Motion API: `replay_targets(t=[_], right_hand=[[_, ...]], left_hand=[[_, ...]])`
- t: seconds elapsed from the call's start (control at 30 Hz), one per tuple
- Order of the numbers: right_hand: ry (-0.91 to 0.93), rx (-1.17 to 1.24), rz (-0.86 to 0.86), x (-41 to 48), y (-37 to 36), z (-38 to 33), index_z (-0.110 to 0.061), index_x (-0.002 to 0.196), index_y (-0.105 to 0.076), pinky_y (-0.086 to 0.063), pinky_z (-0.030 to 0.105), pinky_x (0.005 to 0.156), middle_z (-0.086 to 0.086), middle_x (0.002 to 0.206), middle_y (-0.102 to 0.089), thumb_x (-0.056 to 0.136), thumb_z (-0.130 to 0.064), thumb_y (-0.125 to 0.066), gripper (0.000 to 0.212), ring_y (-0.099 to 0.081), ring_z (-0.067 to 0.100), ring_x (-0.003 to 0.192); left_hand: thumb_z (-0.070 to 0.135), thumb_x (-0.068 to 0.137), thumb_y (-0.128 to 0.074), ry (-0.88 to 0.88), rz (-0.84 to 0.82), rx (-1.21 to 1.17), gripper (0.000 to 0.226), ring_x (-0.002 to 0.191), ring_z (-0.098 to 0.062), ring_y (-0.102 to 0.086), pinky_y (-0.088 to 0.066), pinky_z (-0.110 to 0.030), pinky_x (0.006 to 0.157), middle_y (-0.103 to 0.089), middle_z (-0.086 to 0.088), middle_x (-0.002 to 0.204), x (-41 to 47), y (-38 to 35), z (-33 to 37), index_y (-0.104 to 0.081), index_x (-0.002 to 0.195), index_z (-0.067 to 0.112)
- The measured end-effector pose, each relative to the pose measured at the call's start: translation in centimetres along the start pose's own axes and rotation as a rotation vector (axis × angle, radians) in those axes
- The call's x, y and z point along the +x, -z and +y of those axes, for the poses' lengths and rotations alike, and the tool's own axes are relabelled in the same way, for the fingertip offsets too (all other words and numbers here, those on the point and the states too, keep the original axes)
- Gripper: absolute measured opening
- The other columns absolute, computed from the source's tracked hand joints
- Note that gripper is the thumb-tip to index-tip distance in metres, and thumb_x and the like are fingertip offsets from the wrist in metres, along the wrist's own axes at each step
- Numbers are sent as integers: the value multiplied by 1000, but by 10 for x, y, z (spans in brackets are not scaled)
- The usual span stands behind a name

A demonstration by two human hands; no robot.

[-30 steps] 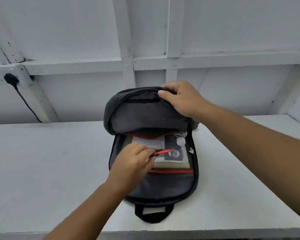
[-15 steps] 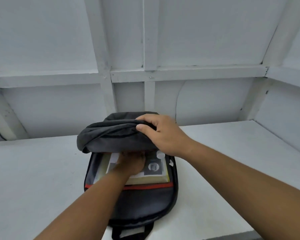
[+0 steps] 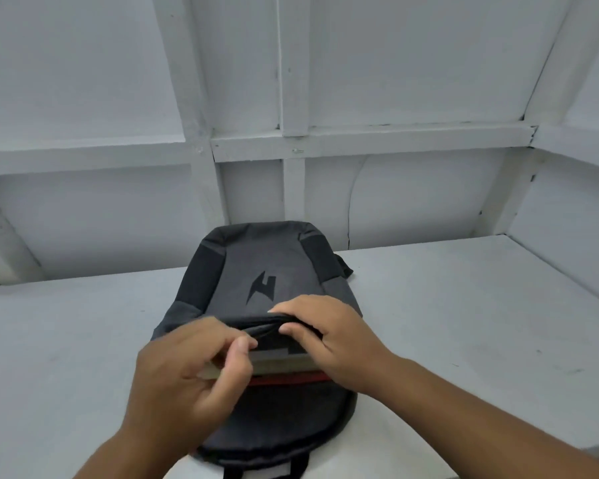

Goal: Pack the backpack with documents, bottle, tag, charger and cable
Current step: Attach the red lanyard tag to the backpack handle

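Hands: right hand (image 3: 329,337) pinching the flap (image 3: 256,323) edge, left hand (image 3: 194,371) curled beside it, grip unclear, both at the mouth of the backpack (image 3: 270,257), which lies lengthwise away from them on the bench (image 3: 464,323), documents (image 3: 281,361) showing in the gap.

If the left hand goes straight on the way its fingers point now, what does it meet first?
The left hand would probably meet the backpack flap first, just before the right hand; depth is unclear.
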State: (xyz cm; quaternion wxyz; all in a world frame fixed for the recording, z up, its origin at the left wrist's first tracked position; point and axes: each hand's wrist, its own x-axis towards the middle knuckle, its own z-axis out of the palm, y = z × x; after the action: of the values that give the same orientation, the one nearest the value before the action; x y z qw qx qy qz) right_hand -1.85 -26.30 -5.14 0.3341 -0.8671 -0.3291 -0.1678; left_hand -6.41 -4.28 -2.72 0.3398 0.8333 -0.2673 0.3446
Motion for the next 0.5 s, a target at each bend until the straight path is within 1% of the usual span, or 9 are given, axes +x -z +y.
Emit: replay_targets(t=[0.07, 0.1, 0.13, 0.2, 0.27, 0.33, 0.37, 0.4, 0.5], right_hand=[[32, -41, -15, -8, -6, 3, -20, 123, -67, -48, 39, 86, -10, 116, -70, 103, -27, -54, 24, -63, 10, 105], [47, -57, -23, -13, -9, 5, -22, 123, -67, -48, 37, 86, -13, 117, -70, 104, -30, -53, 25, -62, 7, 106], [59, -64, -34, -19, -14, 6, -25, 124, -66, -47, 35, 87, -16, 118, -69, 104, -32, -51, 26, -62, 5, 106], [74, -67, -82, -33, -23, 13, -27, 125, -64, -46, 33, 90, -17, 120, -67, 105, -35, -48, 26, -61, 5, 110], [122, -156, -210, -54, -35, 27, -27, 129, -61, -46, 35, 97, -14, 128, -65, 106, -38, -45, 31, -59, 10, 120], [179, -332, -348, -76, -50, 44, -29, 138, -57, -38, 39, 111, -13, 144, -57, 105, -43, -43, 39, -46, 10, 139], [185, -387, -380, -84, -56, 51, -30, 142, -54, -32, 39, 117, -13, 150, -51, 105, -44, -42, 42, -38, 10, 145], [182, -400, -384, -89, -60, 56, -31, 144, -52, -27, 39, 119, -13, 154, -47, 105, -45, -42, 43, -33, 9, 148], [158, -344, -352, -91, -65, 63, -31, 145, -51, -24, 39, 121, -13, 155, -46, 105, -44, -40, 43, -29, 8, 150]], left_hand=[[27, 91, -55, 33, 57, 62, 27, 68, -5, -57, -44, -22, 63, -66, 10, 73, 6, -3, -10, -75, 77, 17], [33, 91, -55, 95, 17, 73, 25, 75, -5, -59, -46, -22, 67, -68, 11, 81, 3, -7, -19, -75, 86, 18], [40, 91, -54, 177, -70, 84, 29, 87, -5, -62, -48, -22, 75, -69, 13, 93, -3, -12, -28, -74, 101, 22], [56, 92, -49, 283, -268, 102, 48, 113, -2, -59, -45, -22, 93, -65, 18, 120, -26, -24, -48, -63, 130, 31], [62, 95, -43, 297, -428, 113, 57, 131, 0, -49, -36, -22, 108, -56, 22, 139, -55, -37, -65, -50, 145, 37], [65, 97, -36, 247, -568, 162, 60, 145, 1, -35, -22, -25, 121, -45, 18, 155, -78, -48, -74, -41, 152, 39], [65, 98, -33, 225, -614, 192, 62, 150, 1, -27, -15, -29, 125, -38, 16, 161, -86, -54, -77, -39, 154, 38], [64, 99, -32, 212, -624, 215, 64, 151, 1, -23, -10, -32, 127, -35, 14, 163, -90, -58, -78, -39, 155, 36], [57, 99, -38, 207, -581, 223, 61, 150, -2, -29, -12, -34, 127, -41, 10, 161, -93, -63, -79, -47, 153, 30]])
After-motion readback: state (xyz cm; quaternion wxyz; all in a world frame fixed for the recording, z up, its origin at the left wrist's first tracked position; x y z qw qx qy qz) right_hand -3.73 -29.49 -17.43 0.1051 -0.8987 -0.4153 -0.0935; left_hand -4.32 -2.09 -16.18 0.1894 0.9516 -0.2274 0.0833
